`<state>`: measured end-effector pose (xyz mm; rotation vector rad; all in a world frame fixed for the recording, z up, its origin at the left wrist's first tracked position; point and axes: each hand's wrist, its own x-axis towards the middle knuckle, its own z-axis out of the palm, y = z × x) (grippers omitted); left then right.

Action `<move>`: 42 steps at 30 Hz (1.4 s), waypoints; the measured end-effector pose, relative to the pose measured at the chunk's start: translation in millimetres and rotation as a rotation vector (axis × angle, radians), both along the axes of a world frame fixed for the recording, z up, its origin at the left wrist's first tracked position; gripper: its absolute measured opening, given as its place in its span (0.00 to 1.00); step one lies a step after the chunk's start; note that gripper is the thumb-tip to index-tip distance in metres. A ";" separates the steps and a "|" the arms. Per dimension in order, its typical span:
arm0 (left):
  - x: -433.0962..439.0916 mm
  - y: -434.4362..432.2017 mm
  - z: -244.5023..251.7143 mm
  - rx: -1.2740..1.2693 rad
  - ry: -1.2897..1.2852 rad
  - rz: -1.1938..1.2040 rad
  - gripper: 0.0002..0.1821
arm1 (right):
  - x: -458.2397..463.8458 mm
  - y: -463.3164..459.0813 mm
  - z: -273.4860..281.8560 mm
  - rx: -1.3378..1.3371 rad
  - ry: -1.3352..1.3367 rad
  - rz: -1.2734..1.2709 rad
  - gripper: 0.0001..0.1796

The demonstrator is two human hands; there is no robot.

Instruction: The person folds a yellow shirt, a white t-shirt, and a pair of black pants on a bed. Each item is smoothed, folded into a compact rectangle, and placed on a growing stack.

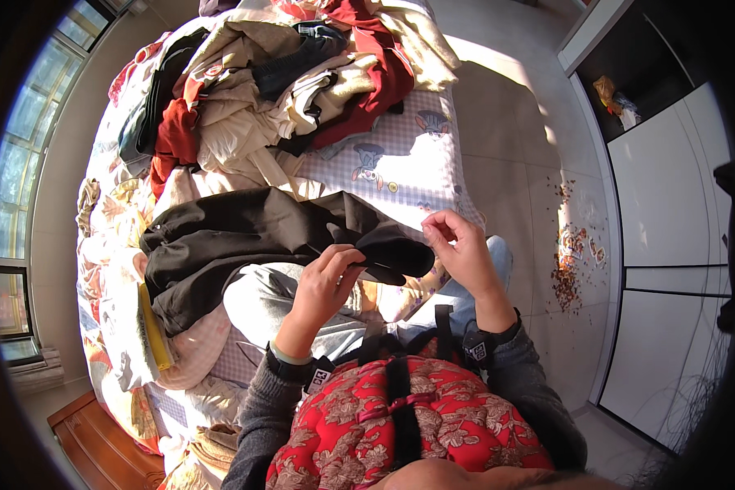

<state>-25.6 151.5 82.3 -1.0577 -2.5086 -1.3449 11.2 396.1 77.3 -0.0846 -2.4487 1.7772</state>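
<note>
A black garment (pixel 251 223) lies across the bed and over my lap. My left hand (pixel 331 275) pinches the narrow end of it between thumb and fingers. The dark, rounded end of the cloth juts out to the right of those fingers. My right hand (pixel 459 245) is raised just beyond that end, thumb and index finger close together; whether a thread or anything else small is between them cannot be told. Beneath the hands are my bent legs in light blue jeans (pixel 282 294) and a patterned sock (pixel 407 297).
A large heap of clothes (pixel 239 116) covers the far part of the bed, on a checked sheet (pixel 398 159). Folded cloth with a yellow piece (pixel 153 331) lies left. Scattered debris (pixel 569 263) is on the tiled floor before a white wardrobe (pixel 667 202). A wooden headboard (pixel 104 444) stands lower left.
</note>
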 end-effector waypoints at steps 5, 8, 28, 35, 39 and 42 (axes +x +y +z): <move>-0.2 -1.0 0.4 0.008 -0.035 0.021 0.13 | 4.0 -0.5 5.2 0.081 0.088 0.054 0.12; -2.0 -2.4 2.0 0.003 -0.046 0.014 0.12 | 5.3 -0.8 11.3 0.082 0.014 0.118 0.09; 2.8 7.7 -2.3 0.016 0.204 -0.090 0.12 | 9.2 -36.5 5.9 -0.050 0.055 0.228 0.07; 1.8 5.9 -1.3 0.016 0.126 -0.155 0.12 | 8.8 -36.3 -9.9 -0.335 -0.087 0.334 0.08; 0.9 5.1 -5.7 0.050 0.133 -0.162 0.11 | 7.5 -32.2 -22.1 -0.556 -0.319 0.304 0.09; -0.6 3.4 -4.9 0.019 0.140 -0.178 0.10 | 8.4 -37.0 -24.9 -0.564 -0.276 0.203 0.09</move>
